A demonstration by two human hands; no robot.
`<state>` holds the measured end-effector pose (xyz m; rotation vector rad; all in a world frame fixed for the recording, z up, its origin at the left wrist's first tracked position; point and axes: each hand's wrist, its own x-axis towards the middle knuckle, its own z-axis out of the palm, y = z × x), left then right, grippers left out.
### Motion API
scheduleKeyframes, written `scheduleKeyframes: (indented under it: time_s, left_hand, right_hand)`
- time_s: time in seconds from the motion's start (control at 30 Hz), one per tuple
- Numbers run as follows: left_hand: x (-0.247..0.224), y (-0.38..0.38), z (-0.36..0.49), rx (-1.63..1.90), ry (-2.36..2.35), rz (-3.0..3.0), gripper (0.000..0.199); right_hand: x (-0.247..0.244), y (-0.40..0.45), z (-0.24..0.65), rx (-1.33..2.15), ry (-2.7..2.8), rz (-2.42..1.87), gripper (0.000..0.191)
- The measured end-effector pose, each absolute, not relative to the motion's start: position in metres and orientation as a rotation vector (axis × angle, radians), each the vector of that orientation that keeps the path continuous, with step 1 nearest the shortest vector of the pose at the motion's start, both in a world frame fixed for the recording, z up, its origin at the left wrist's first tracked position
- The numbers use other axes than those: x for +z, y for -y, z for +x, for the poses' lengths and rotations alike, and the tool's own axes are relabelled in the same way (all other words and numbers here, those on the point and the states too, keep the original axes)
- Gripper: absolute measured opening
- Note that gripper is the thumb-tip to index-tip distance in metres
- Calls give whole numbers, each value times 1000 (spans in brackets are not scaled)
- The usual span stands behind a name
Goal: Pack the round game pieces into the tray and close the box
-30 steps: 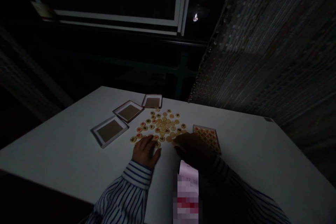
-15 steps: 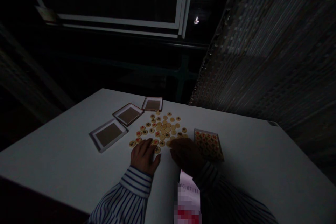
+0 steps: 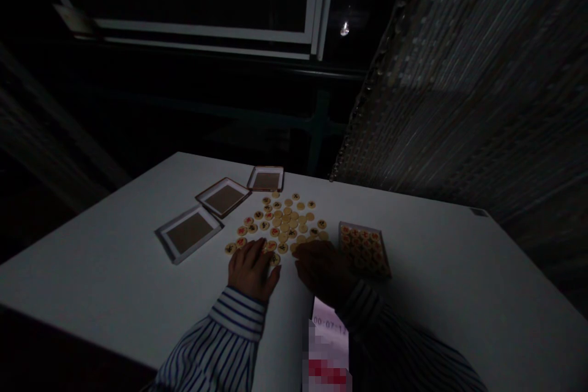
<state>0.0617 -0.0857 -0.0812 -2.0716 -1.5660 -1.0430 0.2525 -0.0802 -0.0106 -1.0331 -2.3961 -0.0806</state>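
Note:
Many round, pale wooden discs [image 3: 285, 218] with red or black characters lie loose on the white table [image 3: 114, 245]; some show a plain face. My left hand [image 3: 250, 272] rests at their near left edge, thumb apart from the fingers, palm down over the nearest discs. At their near right edge is my right hand [image 3: 324, 271], in dark shadow, its fingertips touching or covering some discs; what lies under it is hidden. Right of it stands a shallow box [image 3: 365, 250] filled with rows of red-marked discs.
Three shallow trays or lids, one at the left [image 3: 189, 233], one behind it [image 3: 223, 197] and one at the back [image 3: 266, 179], hold no discs. A lit phone showing a timer [image 3: 328, 337] lies below my right hand. A bead curtain [image 3: 459, 86] hangs at the right.
The view has shifted slightly, and the phone's timer has advanced. Both hands stay nearly where they were among the discs.

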Motion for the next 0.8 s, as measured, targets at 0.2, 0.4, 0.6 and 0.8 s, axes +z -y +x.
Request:
scheduleKeyframes:
  time_s: [0.2,0.4,0.6,0.8]
  left_hand:
    - [-80,86,63,-1058,1579,-2075,26]
    - [-80,87,62,-1043,1576,-2067,25]
    - [-84,85,61,-1047,1577,-2080,21]
    - [-86,83,59,-1082,1554,-2101,22]
  right_hand:
    - [-15,78,255,-52,2377,-1017,18]
    - [-11,79,256,-73,2392,-1019,17]
    - [-11,79,255,-23,2394,-1032,19]
    - [-13,78,256,24,2403,-1074,20]
